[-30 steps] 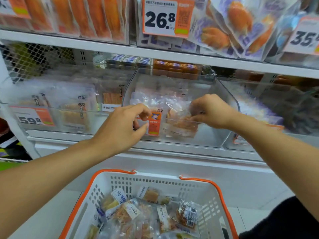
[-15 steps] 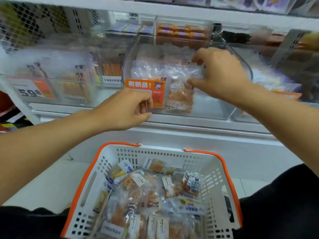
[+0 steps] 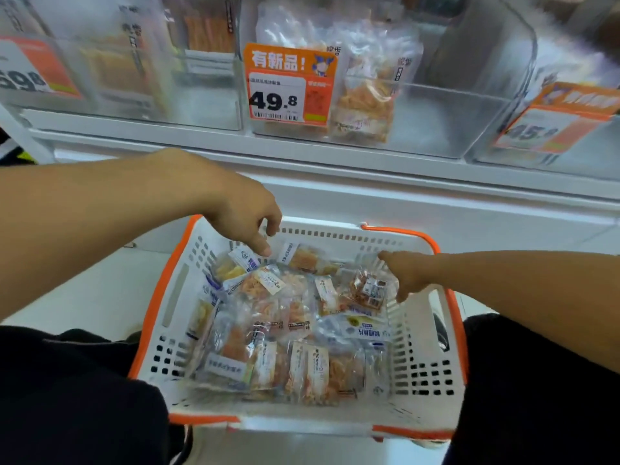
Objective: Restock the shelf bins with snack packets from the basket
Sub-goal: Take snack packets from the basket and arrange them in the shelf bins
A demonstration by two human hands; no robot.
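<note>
Down from the bin [image 3: 385, 105] now, over the basket [image 3: 174, 297]: left hand [image 3: 241, 213] loose, empty; right hand [image 3: 407, 275] touching a packet [image 3: 367, 290], pinch unclear. Next pick coming.

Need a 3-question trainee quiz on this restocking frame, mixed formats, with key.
1. True or false: the left hand holds a packet above the basket.
2. What price shows on the tag of the middle bin?
3. The right hand is: A) inside the bin B) reaching to a small packet at the basket's right side C) gripping the orange handle.

Key: 1 false, it holds nothing. 2: 49.8. 3: B.
</note>
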